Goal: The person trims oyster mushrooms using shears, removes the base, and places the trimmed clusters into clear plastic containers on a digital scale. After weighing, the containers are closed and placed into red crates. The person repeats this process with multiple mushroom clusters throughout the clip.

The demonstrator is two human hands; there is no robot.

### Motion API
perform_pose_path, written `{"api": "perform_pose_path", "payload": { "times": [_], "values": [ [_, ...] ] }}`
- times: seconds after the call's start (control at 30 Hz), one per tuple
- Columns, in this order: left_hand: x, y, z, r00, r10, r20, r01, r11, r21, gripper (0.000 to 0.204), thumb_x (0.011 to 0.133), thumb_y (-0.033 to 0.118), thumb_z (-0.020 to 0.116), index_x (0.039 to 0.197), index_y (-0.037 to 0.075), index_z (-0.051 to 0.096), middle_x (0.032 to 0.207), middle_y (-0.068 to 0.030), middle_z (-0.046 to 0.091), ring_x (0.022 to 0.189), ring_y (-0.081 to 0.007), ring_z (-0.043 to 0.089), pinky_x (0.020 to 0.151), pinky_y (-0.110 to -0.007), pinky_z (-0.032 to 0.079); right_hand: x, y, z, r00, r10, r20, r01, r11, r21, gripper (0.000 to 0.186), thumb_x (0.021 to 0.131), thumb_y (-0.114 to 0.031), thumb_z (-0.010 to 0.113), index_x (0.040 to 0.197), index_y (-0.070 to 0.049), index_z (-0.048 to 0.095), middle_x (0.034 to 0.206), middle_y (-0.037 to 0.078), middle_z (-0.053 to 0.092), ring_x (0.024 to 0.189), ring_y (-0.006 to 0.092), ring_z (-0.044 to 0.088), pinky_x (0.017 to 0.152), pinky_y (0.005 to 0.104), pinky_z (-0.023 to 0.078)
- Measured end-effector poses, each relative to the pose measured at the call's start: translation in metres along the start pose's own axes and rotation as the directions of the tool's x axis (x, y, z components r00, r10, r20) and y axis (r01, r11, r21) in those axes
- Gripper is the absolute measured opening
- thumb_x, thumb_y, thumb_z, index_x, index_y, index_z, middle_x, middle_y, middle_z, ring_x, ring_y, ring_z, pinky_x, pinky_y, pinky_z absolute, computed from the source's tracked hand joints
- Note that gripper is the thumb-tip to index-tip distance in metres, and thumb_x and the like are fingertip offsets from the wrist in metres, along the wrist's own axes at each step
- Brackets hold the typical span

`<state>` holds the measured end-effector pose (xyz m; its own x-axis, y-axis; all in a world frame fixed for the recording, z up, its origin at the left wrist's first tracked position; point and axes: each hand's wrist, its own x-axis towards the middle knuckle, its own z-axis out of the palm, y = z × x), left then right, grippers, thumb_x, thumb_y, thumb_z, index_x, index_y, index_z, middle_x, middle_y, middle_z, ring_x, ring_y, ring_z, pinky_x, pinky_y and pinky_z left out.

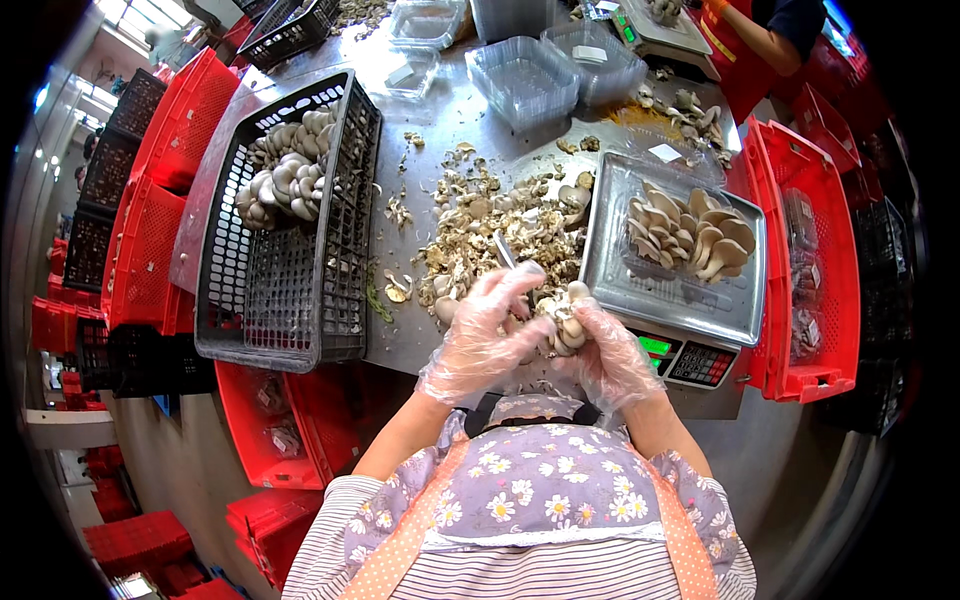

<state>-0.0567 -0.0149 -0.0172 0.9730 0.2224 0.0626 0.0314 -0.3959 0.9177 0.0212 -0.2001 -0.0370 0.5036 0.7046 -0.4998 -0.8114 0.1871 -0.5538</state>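
You have two gloved hands, left point(485, 335) and right point(612, 355), with one mushroom cluster point(564, 325) between them; one metal blade point(503, 248) shows beside your left. At your table point(408, 180) you can count two scales, near point(660, 300) and far point(660, 36), two black crates point(345, 235), one heap of mushroom pieces point(490, 215) and one co-worker point(752, 36); the red crates point(805, 270) overlap too much to count

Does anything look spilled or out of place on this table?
Yes: mushroom scraps lie strewn over the table between the black crate and the scale, looking untidy, unlike the clusters kept inside the crate.
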Motion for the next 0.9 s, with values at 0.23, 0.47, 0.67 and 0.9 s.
{"api": "perform_pose_path", "payload": {
  "times": [0.23,0.47,0.67,0.9],
  "values": [
    [0.001,0.003,0.017,0.972,0.23,0.053,-0.234,0.911,0.339,0.031,0.083,0.004,0.072,0.113,0.004,0.064,0.094,-0.0131,0.063,0.081,-0.0289,0.065,0.068,-0.038,0.053,-0.007,-0.006,0.003,0.997,-0.074,0.0,0.072,0.972,-0.225,0.069,0.092,-0.04,0.072,0.143,-0.004,0.042,0.111,0.003,0.06,0.099,0.0137,0.062,0.081,0.0327,0.056],
    [0.003,-0.006,0.023,0.971,0.238,0.038,-0.238,0.925,0.296,0.022,0.085,0.0,0.067,0.106,0.003,0.067,0.095,-0.0128,0.066,0.083,-0.0321,0.066,0.072,-0.04,0.053,-0.004,-0.002,-0.001,0.998,-0.069,0.008,0.07,0.994,-0.083,0.06,0.092,-0.036,0.072,0.138,-0.009,0.046,0.106,0.002,0.059,0.093,0.0121,0.061,0.079,0.0327,0.057],
    [0.009,-0.018,0.022,0.964,0.266,-0.012,-0.266,0.964,0.005,0.024,0.091,0.001,0.065,0.114,0.003,0.067,0.11,-0.0121,0.069,0.096,-0.0261,0.068,0.081,-0.038,0.053,-0.005,-0.003,-0.008,0.999,-0.028,-0.025,0.028,1.0,-0.006,0.045,0.096,-0.027,0.068,0.132,-0.006,0.05,0.107,0.004,0.061,0.089,0.0125,0.064,0.066,0.0297,0.061],
    [-0.002,-0.003,0.022,0.97,0.213,0.121,-0.24,0.922,0.303,0.027,0.09,0.008,0.066,0.117,0.005,0.064,0.099,-0.0128,0.066,0.087,-0.0301,0.066,0.074,-0.039,0.054,-0.008,-0.006,-0.002,0.995,-0.079,0.053,0.088,0.976,-0.201,0.048,0.094,-0.038,0.07,0.126,-0.006,0.052,0.087,-0.003,0.053,0.078,0.0055,0.054,0.07,0.0265,0.055]
  ]
}}
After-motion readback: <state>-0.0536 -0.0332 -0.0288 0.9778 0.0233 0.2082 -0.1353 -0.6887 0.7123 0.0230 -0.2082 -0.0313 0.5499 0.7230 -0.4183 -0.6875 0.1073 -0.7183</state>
